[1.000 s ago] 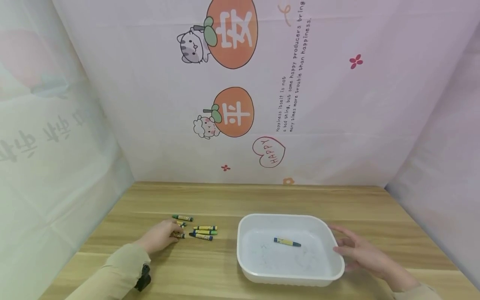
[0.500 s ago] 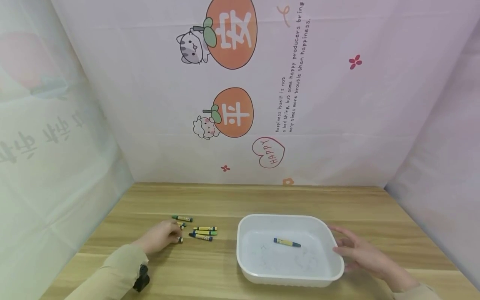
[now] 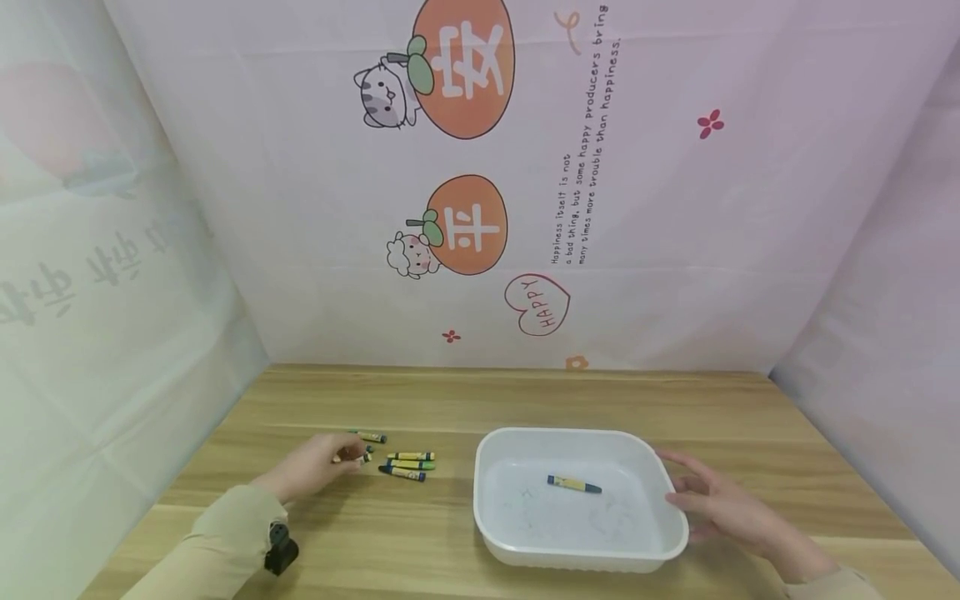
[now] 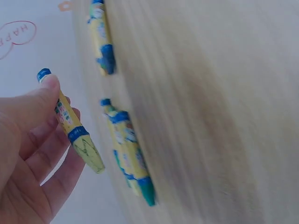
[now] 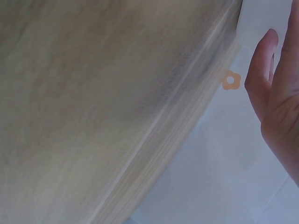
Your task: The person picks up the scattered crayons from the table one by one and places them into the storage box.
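Observation:
My left hand (image 3: pixel 306 469) pinches a crayon (image 4: pixel 70 119) between thumb and fingers; it has a yellow wrapper, blue bands and a pale yellow-green tip. Beside that hand lie a green-tipped crayon (image 3: pixel 372 437) and, to its right, a small group of yellow-wrapped crayons (image 3: pixel 411 457). A white plastic tray (image 3: pixel 581 557) stands right of them, with one dark-tipped crayon (image 3: pixel 574 484) on its floor. At the tray's right side is my right hand (image 3: pixel 723 508), fingers spread along the outer wall and thumb tip at the rim.
The wood-grain table (image 3: pixel 420 542) meets a white printed cloth (image 3: pixel 637 317) at its back edge. More pale cloth hangs at the left and right sides. A black wrist device (image 3: pixel 282 550) sits on the left sleeve.
My left hand has picked up the crayon, shifting slightly back and to the left with it. The right hand and the tray have stayed in place.

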Motion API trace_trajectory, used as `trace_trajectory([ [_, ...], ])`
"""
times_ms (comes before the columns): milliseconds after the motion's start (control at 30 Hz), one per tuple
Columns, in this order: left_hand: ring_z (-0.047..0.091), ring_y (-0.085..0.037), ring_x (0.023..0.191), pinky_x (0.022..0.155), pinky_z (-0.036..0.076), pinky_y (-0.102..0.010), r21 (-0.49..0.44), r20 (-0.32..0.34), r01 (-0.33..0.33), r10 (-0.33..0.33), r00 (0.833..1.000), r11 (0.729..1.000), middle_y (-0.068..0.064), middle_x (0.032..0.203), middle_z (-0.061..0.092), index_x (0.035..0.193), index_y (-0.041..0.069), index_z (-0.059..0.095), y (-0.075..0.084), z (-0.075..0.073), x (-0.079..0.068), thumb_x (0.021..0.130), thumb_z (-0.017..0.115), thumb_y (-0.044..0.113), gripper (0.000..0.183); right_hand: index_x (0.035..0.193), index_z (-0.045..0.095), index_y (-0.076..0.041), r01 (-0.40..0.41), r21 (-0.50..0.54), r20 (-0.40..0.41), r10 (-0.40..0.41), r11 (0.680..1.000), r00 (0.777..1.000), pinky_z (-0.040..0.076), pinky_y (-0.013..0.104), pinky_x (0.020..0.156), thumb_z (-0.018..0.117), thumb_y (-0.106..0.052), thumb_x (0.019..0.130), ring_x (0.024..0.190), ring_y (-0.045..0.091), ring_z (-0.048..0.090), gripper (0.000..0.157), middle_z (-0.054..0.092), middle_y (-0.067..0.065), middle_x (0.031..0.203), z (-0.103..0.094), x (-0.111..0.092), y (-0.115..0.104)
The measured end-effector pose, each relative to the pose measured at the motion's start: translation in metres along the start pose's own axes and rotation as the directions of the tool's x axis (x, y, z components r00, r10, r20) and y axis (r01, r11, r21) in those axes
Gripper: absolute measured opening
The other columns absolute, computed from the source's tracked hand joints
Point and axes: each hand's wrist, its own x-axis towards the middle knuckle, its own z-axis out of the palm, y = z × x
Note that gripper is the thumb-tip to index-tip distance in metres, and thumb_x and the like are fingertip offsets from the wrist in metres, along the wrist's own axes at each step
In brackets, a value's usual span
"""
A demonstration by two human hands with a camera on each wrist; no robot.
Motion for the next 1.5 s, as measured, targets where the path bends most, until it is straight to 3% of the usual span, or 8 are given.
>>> trace_trajectory([
  [167, 0.058, -0.007, 0.079, 0.067, 0.050, -0.024, -0.008, -0.009, -0.007, 0.007, 1.000, 1.000, 0.006, 0.090, 0.065, 0.099, 0.012, 0.067, 0.017, -0.003, 0.004, 0.087, 0.067, 0.013, 0.013, 0.122, 0.038, -0.058, -0.004, 0.004, 0.000, 0.004, 1.000, 1.000, 0.056, 0.046, 0.075, 0.048, -0.012, 0.097, 0.095, 0.021, 0.064, 0.053, 0.054, 0.011, 0.114, 0.001, 0.000, 0.000],
  [433, 0.056, -0.005, 0.079, 0.064, 0.048, -0.022, -0.106, 0.018, -0.025, 0.027, 0.999, 0.994, 0.007, 0.087, 0.063, 0.102, 0.013, 0.067, 0.050, -0.005, 0.019, 0.088, 0.066, 0.018, 0.015, 0.122, 0.037, -0.057, -0.007, 0.000, -0.003, 0.007, 1.000, 1.000, 0.057, 0.044, 0.075, 0.049, -0.012, 0.097, 0.095, 0.021, 0.064, 0.053, 0.055, 0.012, 0.114, 0.000, 0.001, 0.000],
  [800, 0.058, -0.006, 0.083, 0.070, 0.051, -0.021, -0.171, 0.055, -0.175, 0.187, 0.981, 0.970, 0.006, 0.092, 0.067, 0.105, 0.013, 0.068, 0.112, -0.004, 0.057, 0.088, 0.067, 0.021, 0.019, 0.124, 0.035, -0.055, -0.023, -0.006, -0.008, 0.023, 1.000, 1.000, 0.056, 0.045, 0.075, 0.048, -0.013, 0.098, 0.096, 0.023, 0.063, 0.051, 0.054, 0.015, 0.118, -0.001, 0.001, 0.003],
  [1100, 0.058, -0.003, 0.083, 0.074, 0.049, -0.017, -0.113, 0.123, -0.273, 0.286, 0.950, 0.955, 0.008, 0.092, 0.066, 0.106, 0.015, 0.068, 0.172, -0.006, 0.103, 0.088, 0.067, 0.020, 0.019, 0.123, 0.035, -0.057, -0.023, -0.033, -0.018, 0.023, 0.999, 1.000, 0.057, 0.042, 0.072, 0.048, -0.014, 0.098, 0.094, 0.021, 0.064, 0.052, 0.054, 0.014, 0.116, -0.003, 0.001, 0.002],
  [1233, 0.057, -0.002, 0.082, 0.073, 0.048, -0.014, -0.062, 0.133, -0.329, 0.334, 0.933, 0.942, 0.008, 0.092, 0.066, 0.105, 0.016, 0.068, 0.199, 0.001, 0.129, 0.088, 0.068, 0.020, 0.018, 0.122, 0.036, -0.058, -0.021, -0.026, -0.016, 0.021, 0.999, 1.000, 0.057, 0.041, 0.072, 0.048, -0.013, 0.098, 0.093, 0.021, 0.064, 0.052, 0.054, 0.013, 0.116, -0.003, 0.001, 0.002],
  [1500, 0.056, -0.001, 0.080, 0.068, 0.045, -0.013, -0.006, 0.229, -0.357, 0.349, 0.909, 0.934, 0.010, 0.090, 0.064, 0.108, 0.018, 0.068, 0.233, 0.040, 0.166, 0.090, 0.065, 0.021, 0.019, 0.120, 0.037, -0.060, -0.020, -0.021, -0.009, 0.020, 1.000, 1.000, 0.058, 0.039, 0.069, 0.049, -0.012, 0.097, 0.091, 0.021, 0.065, 0.054, 0.056, 0.011, 0.113, -0.003, 0.003, 0.001],
])
